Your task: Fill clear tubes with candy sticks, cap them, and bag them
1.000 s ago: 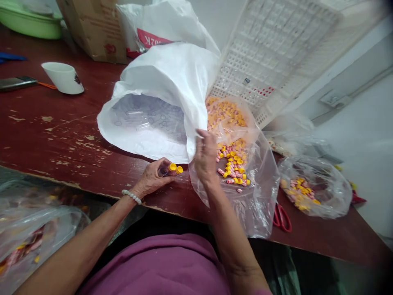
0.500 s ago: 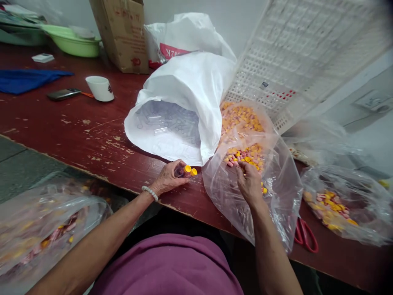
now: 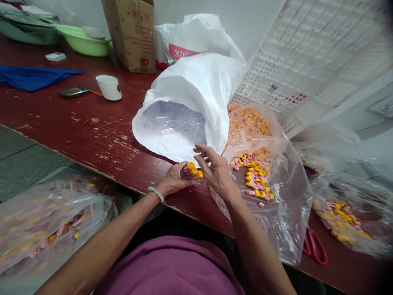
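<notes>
My left hand [image 3: 175, 180], with a beaded bracelet at the wrist, is closed around a small bunch of tubes [image 3: 188, 173], with yellow caps [image 3: 194, 169] at their ends. Their lower parts are hidden in the palm. Just right of the caps, my right hand [image 3: 216, 170] hovers with fingers apart, and I see nothing in it. Behind both hands lies a white sack [image 3: 196, 78], its mouth facing me, with clear tubes [image 3: 172, 119] inside. Pink-and-white pieces with yellow caps [image 3: 256, 174] lie on a clear plastic bag [image 3: 281, 213] to the right.
A white plastic basket [image 3: 294, 61] leans behind the bag. Red scissors [image 3: 316, 246] and another bag of capped pieces [image 3: 344, 217] lie at the right. A cup [image 3: 109, 87], phone [image 3: 74, 91] and carton [image 3: 135, 37] stand farther left. A filled bag [image 3: 55, 229] sits below the table edge.
My right hand has moved left from the pile of capped pieces to beside my left hand, its fingers now spread. More yellow caps show at the bunch in my left hand. The view has shifted slightly.
</notes>
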The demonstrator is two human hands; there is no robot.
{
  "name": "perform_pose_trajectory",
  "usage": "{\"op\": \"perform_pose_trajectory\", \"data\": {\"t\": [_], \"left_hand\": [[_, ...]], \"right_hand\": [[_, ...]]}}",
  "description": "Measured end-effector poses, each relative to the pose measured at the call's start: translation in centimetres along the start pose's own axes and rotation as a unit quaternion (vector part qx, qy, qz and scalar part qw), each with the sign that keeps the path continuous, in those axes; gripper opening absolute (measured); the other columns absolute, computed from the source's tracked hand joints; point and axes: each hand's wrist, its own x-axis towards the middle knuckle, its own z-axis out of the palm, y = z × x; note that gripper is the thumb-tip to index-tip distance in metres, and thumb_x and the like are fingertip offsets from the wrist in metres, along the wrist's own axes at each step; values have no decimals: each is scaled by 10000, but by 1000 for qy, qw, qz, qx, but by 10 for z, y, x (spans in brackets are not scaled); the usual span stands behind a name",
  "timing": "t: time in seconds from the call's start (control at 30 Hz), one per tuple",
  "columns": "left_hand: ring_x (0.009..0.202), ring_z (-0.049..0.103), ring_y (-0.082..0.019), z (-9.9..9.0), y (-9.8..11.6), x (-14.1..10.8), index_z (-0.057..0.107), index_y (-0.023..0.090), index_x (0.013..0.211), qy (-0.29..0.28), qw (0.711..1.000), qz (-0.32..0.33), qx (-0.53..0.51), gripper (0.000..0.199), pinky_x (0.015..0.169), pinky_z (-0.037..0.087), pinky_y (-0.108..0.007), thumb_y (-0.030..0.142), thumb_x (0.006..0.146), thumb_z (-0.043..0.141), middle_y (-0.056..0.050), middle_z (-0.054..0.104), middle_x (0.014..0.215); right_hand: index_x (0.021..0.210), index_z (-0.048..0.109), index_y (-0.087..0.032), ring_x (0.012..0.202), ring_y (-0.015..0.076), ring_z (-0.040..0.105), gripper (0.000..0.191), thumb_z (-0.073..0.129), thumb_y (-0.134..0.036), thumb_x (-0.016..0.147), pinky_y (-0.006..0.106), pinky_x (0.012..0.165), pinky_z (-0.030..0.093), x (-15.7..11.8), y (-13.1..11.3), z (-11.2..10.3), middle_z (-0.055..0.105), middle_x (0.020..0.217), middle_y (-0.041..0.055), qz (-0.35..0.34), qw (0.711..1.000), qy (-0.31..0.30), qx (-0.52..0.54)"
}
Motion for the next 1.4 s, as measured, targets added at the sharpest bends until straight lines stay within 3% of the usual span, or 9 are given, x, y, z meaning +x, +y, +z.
{"op": "perform_pose_trajectory", "data": {"t": [0.33, 0.57, 0.73, 0.83, 1.0, 1.1, 1.23, 1.33, 1.4], "left_hand": [[674, 554, -141, 0, -2, -1, 574, 164, 815, 5, 1000, 8, 23, 325, 623, 446, -242, 296, 588, 764, 6, 618, 726], [699, 560, -168, -2, -5, 1, 599, 136, 903, -4, 997, 19, 80, 406, 629, 451, -263, 376, 614, 752, -32, 641, 780], [642, 526, -130, -2, -5, 0, 558, 155, 793, -11, 995, 20, 95, 320, 579, 425, -230, 384, 646, 725, 2, 597, 709], [663, 541, -128, 0, -3, -1, 548, 160, 788, -9, 997, 21, 72, 294, 595, 430, -224, 345, 642, 725, 1, 600, 728], [658, 549, -131, 1, -2, 0, 551, 166, 792, -4, 998, 18, 53, 290, 606, 439, -231, 307, 617, 733, 0, 600, 726], [648, 545, -126, 1, -1, 0, 543, 166, 782, 0, 998, 14, 67, 288, 599, 435, -225, 297, 609, 731, 7, 595, 718], [677, 556, -127, 2, -1, 0, 564, 160, 821, -7, 996, 14, 83, 281, 620, 433, -224, 304, 631, 714, 2, 618, 751], [673, 543, -123, 2, 0, 0, 567, 157, 831, -8, 996, 16, 92, 287, 606, 417, -217, 320, 641, 706, 4, 617, 760], [645, 516, -113, 1, 1, 0, 558, 154, 812, -3, 995, 16, 103, 295, 585, 397, -213, 342, 640, 707, 14, 596, 733]], "right_hand": [[1231, 491, -214, 1070, 215, 521, 341, 401, -350, 932, 399, 928, 418, 43, 20, 26, 557, 1177, 110, 16, 982, 183, -53], [1236, 506, -228, 1070, 265, 510, 386, 509, -403, 892, 423, 909, 399, 44, 20, 65, 542, 1236, 106, 11, 973, 24, -229], [1228, 487, -218, 1104, 170, 508, 311, 353, -278, 954, 312, 929, 412, 15, 21, -6, 548, 1195, 84, -21, 969, 154, -191], [1060, 579, -189, 977, 198, 550, 260, 364, -237, 921, 358, 883, 422, -27, 53, -69, 609, 1008, 87, 79, 936, 230, -255], [937, 626, -142, 874, 253, 570, 191, 559, -264, 806, 368, 764, 435, -92, 121, -109, 626, 909, 131, 266, 873, -55, -404], [947, 630, -137, 892, 268, 580, 196, 535, -265, 831, 372, 754, 435, -100, 133, -104, 630, 938, 161, 285, 845, -108, -440], [931, 636, -118, 868, 257, 590, 233, 492, -284, 854, 391, 776, 443, -79, 107, -99, 647, 898, 153, 267, 892, 30, -363], [1023, 609, -156, 796, 186, 606, 304, 482, -389, 875, 348, 759, 473, -56, 62, -81, 656, 893, 75, 207, 944, 203, -160], [1037, 596, -180, 719, 145, 609, 304, 497, -415, 871, 309, 701, 492, -43, 29, -54, 654, 873, 34, 169, 960, 221, -17]]}}
